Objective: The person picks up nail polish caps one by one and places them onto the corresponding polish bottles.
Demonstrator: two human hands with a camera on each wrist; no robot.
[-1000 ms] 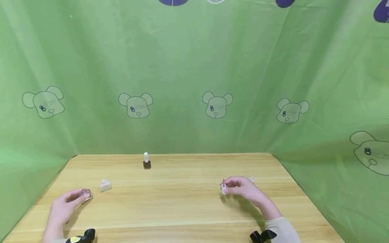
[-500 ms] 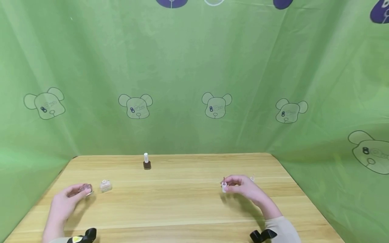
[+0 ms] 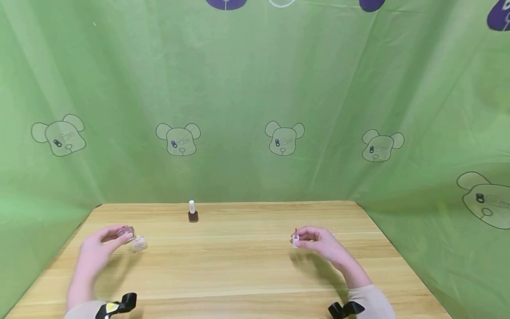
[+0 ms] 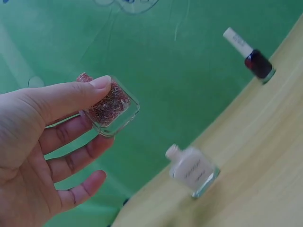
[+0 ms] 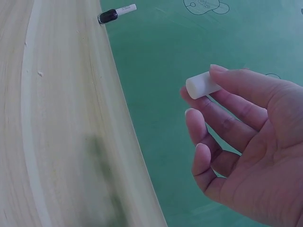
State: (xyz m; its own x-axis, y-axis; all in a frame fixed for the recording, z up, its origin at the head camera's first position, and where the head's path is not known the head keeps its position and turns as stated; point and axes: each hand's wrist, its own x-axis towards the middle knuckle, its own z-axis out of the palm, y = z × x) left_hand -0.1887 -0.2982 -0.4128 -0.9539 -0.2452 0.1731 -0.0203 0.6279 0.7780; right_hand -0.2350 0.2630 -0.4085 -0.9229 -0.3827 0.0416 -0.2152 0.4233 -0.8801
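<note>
Head view: pinched the glitter bottle [image 3: 126, 232] in the left hand [image 3: 95, 250] over at eight o'clock, raised off the table [image 3: 223, 270] and tilted. Had the thumb laid across one face and fingertips behind, with the hand only partly closed — little finger well apart from the glass, as seen from the left wrist. Showed a capless neck there, pointing between ten and eleven o'clock. Saw the pale bottle [image 3: 139, 244] standing upright on the table near it, toward four o'clock, likewise capless. Saw the dark bottle [image 3: 193, 216] farther back, at two o'clock from the pale one, upright and capped.

Held the brush cap [image 3: 295, 241] in the right hand [image 3: 324, 246] at five o'clock, above the table, brush pointing up toward twelve. Gripped it between thumb and first fingers, last two fingers loosely curled beside the palm. Caught the dark bottle again at eleven o'clock in the right wrist view.

Wore black straps [image 3: 345, 309] near both wrists, over pale sleeves [image 3: 374, 302]. Faced a green cloth [image 3: 235, 173] — printed with bear heads [image 3: 284, 141] from nine o'clock across to three.
</note>
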